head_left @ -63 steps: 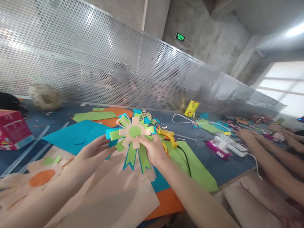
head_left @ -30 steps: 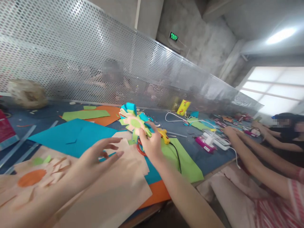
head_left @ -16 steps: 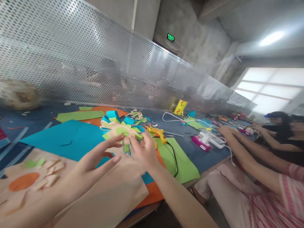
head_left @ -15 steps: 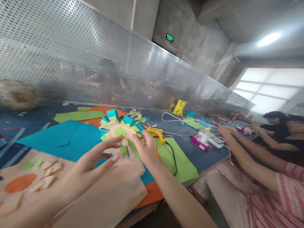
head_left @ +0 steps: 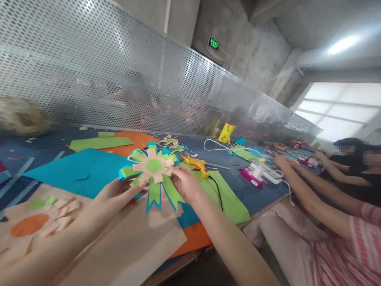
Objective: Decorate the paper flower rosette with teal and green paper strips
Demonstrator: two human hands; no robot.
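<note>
Between my hands is a felt rosette (head_left: pixel 154 165) with a green round centre, beige petals, green and blue loops, and two notched tails hanging down. Its left edge is gripped by my left hand (head_left: pixel 120 195), thumb in front and fingers partly hidden behind. My right hand (head_left: pixel 187 183) pinches the right side near a beige petal. Under the rosette lie a beige sheet (head_left: pixel 133 242) and a blue sheet (head_left: pixel 77 172). Just beyond my right hand rests a yellow glue gun (head_left: pixel 197 165), its black cord running over a green sheet (head_left: pixel 232 196).
Beige petal pieces surround an orange disc (head_left: pixel 29 225) at the lower left. Felt scraps (head_left: pixel 172 143) lie behind the rosette. A magenta power strip (head_left: pixel 252 177) with plugs sits to the right, near a co-worker's arms (head_left: pixel 309 190). A perforated metal screen (head_left: pixel 166 79) borders the table's back.
The rosette has turned to face me, with its tails now in full view. My left hand has closed on its left edge, and my right hand has shifted to its right side.
</note>
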